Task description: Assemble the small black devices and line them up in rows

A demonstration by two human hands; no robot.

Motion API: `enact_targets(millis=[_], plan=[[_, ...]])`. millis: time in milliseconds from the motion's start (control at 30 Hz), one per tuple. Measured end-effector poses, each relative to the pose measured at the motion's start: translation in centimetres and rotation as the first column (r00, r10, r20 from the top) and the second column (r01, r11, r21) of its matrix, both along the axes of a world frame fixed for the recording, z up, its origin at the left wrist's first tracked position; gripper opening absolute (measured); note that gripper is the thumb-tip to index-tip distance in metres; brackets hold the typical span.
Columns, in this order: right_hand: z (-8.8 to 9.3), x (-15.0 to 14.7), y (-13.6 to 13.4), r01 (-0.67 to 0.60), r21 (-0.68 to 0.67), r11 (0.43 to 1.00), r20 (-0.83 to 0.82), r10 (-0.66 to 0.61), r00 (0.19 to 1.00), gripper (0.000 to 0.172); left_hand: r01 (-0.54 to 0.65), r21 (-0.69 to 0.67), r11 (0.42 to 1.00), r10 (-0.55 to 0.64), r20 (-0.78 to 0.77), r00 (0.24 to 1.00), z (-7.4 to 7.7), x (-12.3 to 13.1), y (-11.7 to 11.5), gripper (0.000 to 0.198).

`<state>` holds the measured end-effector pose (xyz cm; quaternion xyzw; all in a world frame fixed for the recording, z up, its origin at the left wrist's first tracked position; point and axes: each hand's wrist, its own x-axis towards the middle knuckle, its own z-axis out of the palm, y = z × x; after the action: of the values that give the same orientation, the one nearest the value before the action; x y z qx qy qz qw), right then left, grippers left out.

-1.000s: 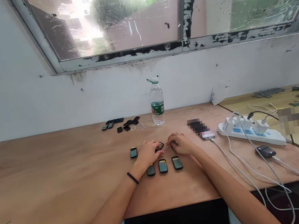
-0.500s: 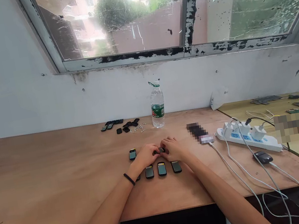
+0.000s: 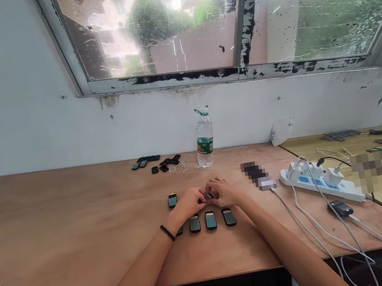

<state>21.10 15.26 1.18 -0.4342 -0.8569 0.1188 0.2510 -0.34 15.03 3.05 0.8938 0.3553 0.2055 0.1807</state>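
Apparently, left hand (image 3: 189, 203) and right hand (image 3: 223, 193) each have their grip closed on one small dark piece (image 3: 208, 197) between them, just beyond a row of small screened devices (image 3: 210, 221) on the bench (image 3: 63, 234). Risk: uneven pressure could flick it loose.

"Reaches from where?"
"Extends left forearm (image 3: 137, 278) from near left, right forearm (image 3: 290, 244) from near right."
"Spread wide?"
"No, holds left hand (image 3: 189, 204) just beside right hand (image 3: 224, 192), curls fingers (image 3: 214, 186) inward, pinching."
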Motion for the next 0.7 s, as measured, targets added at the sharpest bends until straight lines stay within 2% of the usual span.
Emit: enact_targets(millis=[233, 700], plan=[[0.9, -0.7, 0.9, -0.093, -0.033, 0.995, 0.061, 0.095, 0.994, 0.027, -0.032, 0.020, 0.999, 0.033, -0.023, 0.999, -0.6, -0.5, 0.5, 0.011], [1.1, -1.0, 0.7, -0.040, 0.021, 0.999, 0.082, 0.039, 0.996, 0.023, -0.065, 0.022, 0.998, 0.066, -0.056, 0.996, -0.3, -0.5, 0.2, 0.014]])
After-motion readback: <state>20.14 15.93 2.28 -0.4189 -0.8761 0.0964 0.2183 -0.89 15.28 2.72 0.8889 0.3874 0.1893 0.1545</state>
